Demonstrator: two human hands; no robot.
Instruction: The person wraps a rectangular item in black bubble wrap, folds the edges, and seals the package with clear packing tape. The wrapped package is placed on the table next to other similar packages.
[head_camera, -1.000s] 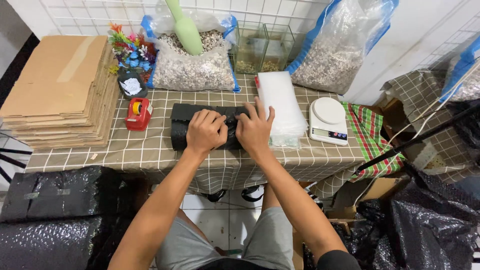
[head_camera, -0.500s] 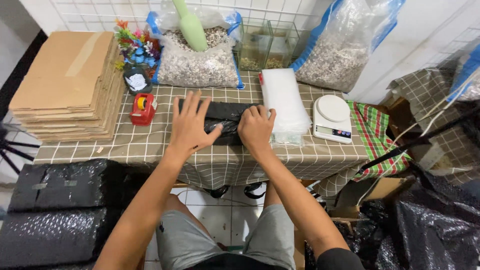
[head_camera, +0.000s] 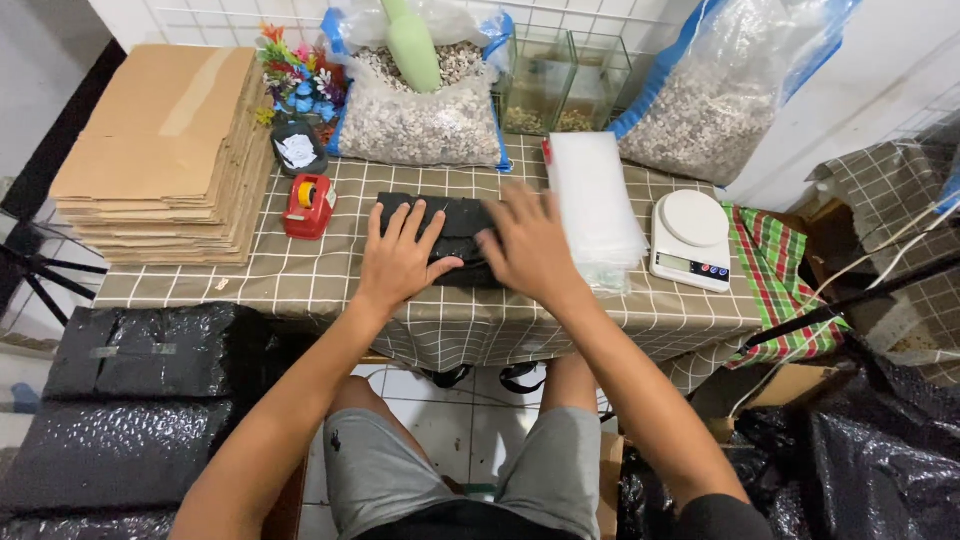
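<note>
Moved: the left hand (head_camera: 400, 262) is now lying flat with fingers spread on the black plastic packet (head_camera: 450, 232), where a second ago it was curled; the right hand (head_camera: 530, 245) is sliding rightward, blurred.
Left hand: pressing down with an open palm, fingers fanned wide, gripping nothing.
Right hand: resting palm-down on the packet's right end, fingers loosely extended; no closed grip is showing.
Packet: lying flat on the checked tablecloth (head_camera: 300, 285), near the table's front edge, between the red tape dispenser (head_camera: 309, 206) and the stack of clear plastic bags (head_camera: 592, 200).
Progress: the packet is looking flattened and closed, so the smoothing seems largely done; whether it is sealed I cannot tell, and the tape dispenser is sitting untouched.
Around: flat cardboard sheets (head_camera: 165, 150) are stacked at the left, a gravel bag (head_camera: 420, 115) is standing behind, and a white kitchen scale (head_camera: 690, 240) is sitting at the right.
</note>
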